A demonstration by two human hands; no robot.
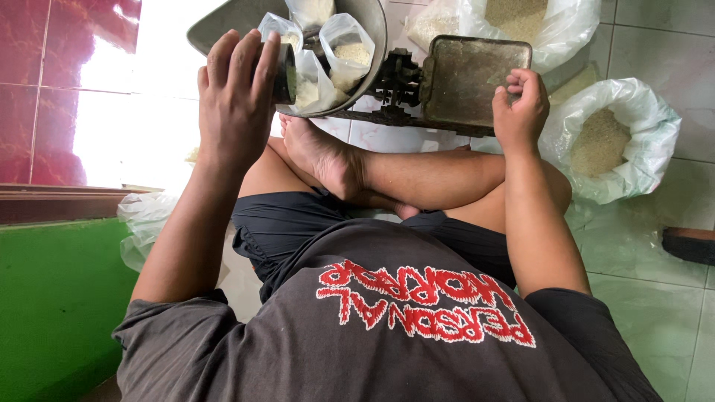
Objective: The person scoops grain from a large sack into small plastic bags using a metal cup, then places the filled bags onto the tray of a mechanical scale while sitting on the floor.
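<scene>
Left hand (237, 97) is up at the scale's round metal bowl (365, 30), fingers wrapped around a dark cylindrical cup (285, 73), most of it hidden behind the hand. The cup sits against a small clear bag of pale grain (311, 88) in the bowl; two more small bags (348, 52) stand beside it, and a fourth is cut off by the top edge. Right hand (520, 108) hangs at the near corner of the flat rectangular pan (469, 74), fingers curled in loosely; whether they pinch anything is hard to make out. The scale's middle mechanism (398, 78) is dark and unclear. Large open sacks of grain (611, 141) sit on the tiled floor (655, 253), one cropped at the top.
</scene>
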